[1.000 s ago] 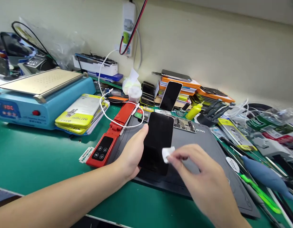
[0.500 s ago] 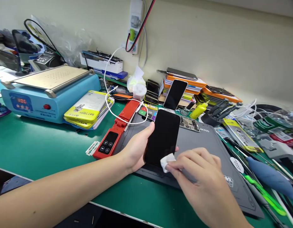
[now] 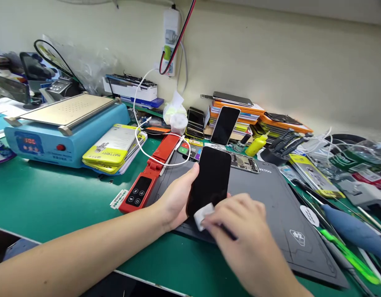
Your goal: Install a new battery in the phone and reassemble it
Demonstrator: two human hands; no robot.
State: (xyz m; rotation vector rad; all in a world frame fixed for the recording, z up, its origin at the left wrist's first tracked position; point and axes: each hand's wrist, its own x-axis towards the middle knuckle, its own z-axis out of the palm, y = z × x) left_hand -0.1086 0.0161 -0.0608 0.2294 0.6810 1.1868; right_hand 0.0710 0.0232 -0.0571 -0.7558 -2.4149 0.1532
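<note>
A black phone (image 3: 211, 175) is held tilted above the grey mat (image 3: 271, 206), its dark screen facing up. My left hand (image 3: 179, 196) grips it from the left side, with the thumb along the edge and a fingertip showing at the right edge. Pinched between the fingers of my right hand (image 3: 240, 231) is a folded white wipe (image 3: 203, 216), which lies against the lower end of the screen. Behind the phone, an opened phone frame (image 3: 244, 162) rests on the mat.
A blue heated machine (image 3: 54, 142) and yellow battery packs (image 3: 108, 150) stand left. A red folding device (image 3: 141, 192) lies beside a blade (image 3: 118, 199). A white cable (image 3: 135, 99) loops near the phone. Tools and a blue blower (image 3: 353, 229) crowd the right. Another phone (image 3: 225, 125) leans behind.
My right hand and the white wipe have moved left across the lower end of the phone. My left hand still holds the phone. The camera view has shifted slightly.
</note>
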